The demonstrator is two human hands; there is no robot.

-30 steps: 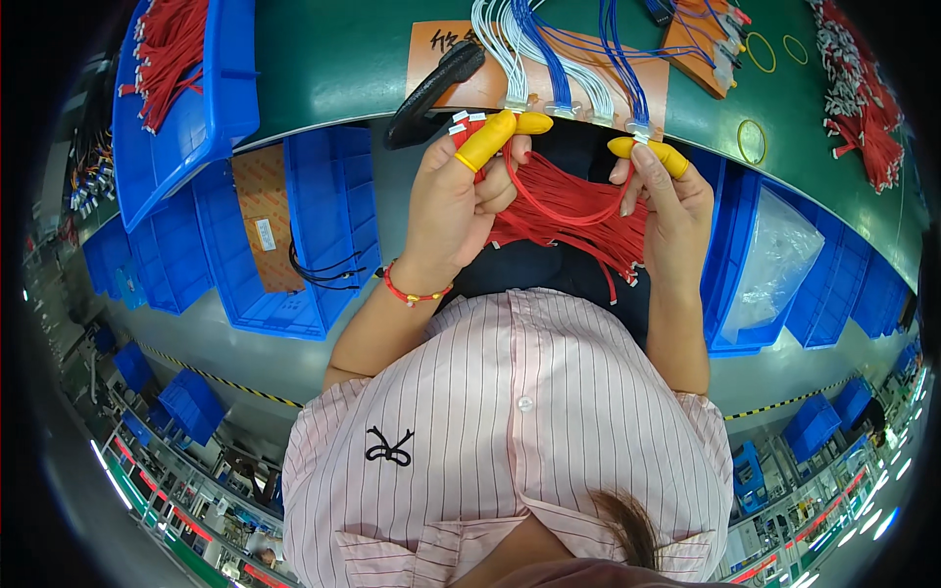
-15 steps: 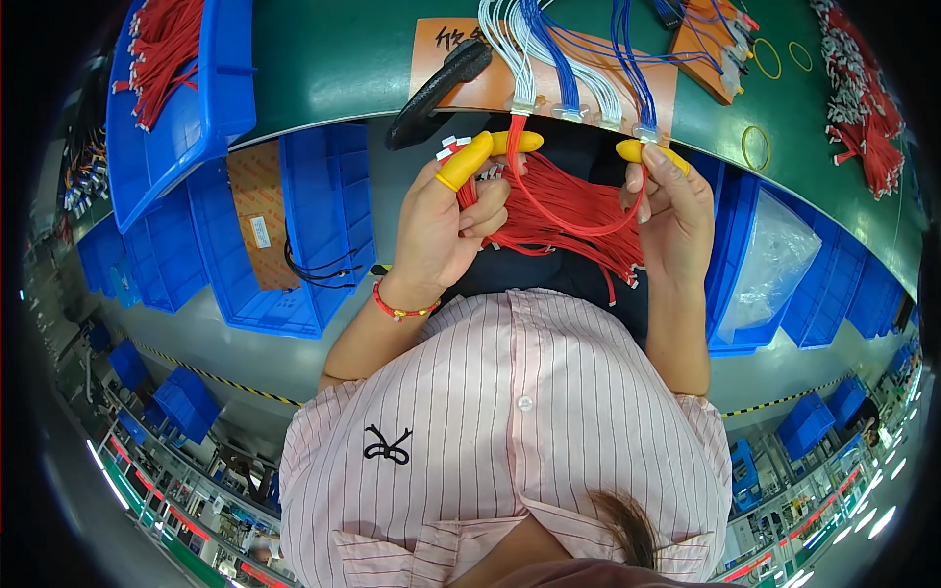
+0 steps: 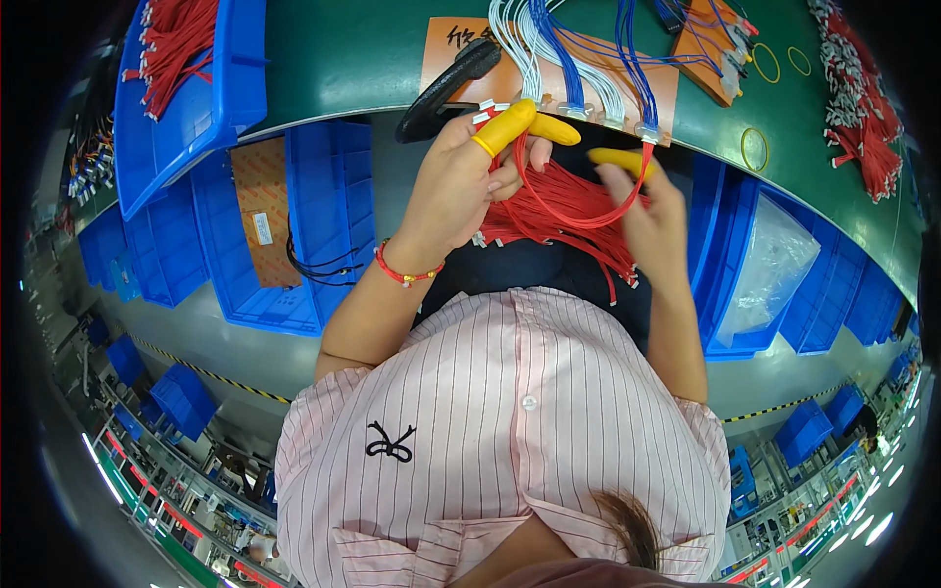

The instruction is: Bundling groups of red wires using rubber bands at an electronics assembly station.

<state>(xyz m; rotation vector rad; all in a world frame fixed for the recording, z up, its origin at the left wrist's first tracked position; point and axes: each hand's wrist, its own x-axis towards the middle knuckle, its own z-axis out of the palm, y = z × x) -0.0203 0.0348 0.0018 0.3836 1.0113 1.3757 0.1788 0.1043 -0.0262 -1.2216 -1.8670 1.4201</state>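
Left hand: my left hand (image 3: pixel 461 186), yellow cots on thumb and forefinger, pinches one red wire (image 3: pixel 569 211) at the worktop's (image 3: pixel 333 59) near edge.
Right hand: my right hand (image 3: pixel 647 211) grips the loop's other end, I think; it is blurred.
Wire: it loops between both hands, long axis left to right, above the red bundle (image 3: pixel 578 245) on my lap.
Nearer: left hand, by the white connectors (image 3: pixel 490 106).

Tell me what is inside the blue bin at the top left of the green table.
The blue bin holds a pile of short red wires with pale terminals at their ends. Its near wall hides the bottom, so whatever lies beneath the wires cannot be seen.
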